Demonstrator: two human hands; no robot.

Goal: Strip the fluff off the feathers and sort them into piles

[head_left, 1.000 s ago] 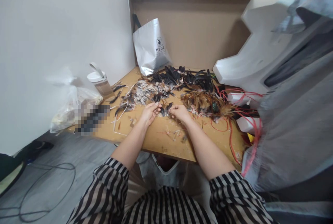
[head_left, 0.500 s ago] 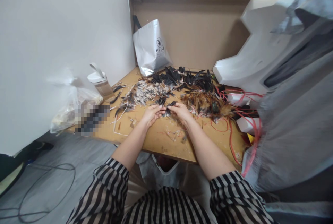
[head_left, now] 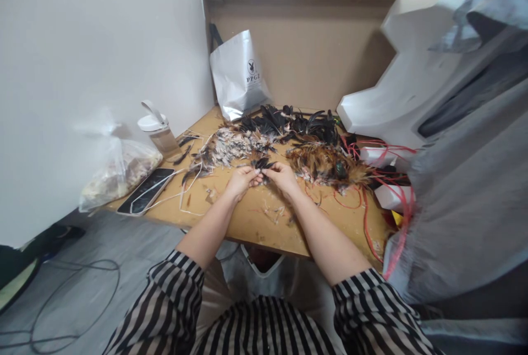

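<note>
Both hands meet over the front middle of the wooden table, pinching dark feathers (head_left: 262, 163) between them. My left hand (head_left: 244, 180) is closed with its fingertips on the feathers' lower part. From the other side, my right hand (head_left: 282, 177) pinches them with thumb and finger. Behind the hands lie a pile of black feathers (head_left: 270, 120) and a pile of pale, fluffy-ended feathers (head_left: 231, 146). Brown feathers (head_left: 330, 162) are heaped to the right of my right hand. Loose fluff and thread scraps (head_left: 275, 212) lie in front of the hands.
On the left are a phone (head_left: 146, 191), a clear plastic bag (head_left: 124, 171) and a lidded bottle (head_left: 160, 134). A silver bag (head_left: 239, 77) leans on the cardboard back wall (head_left: 322, 53). Red string (head_left: 366, 223) trails at right, beside grey cloth (head_left: 462, 195).
My right hand has shifted slightly left, closer to my left hand. The dark feathers between the fingers now fan upward more. The piles have stayed where they were.
</note>
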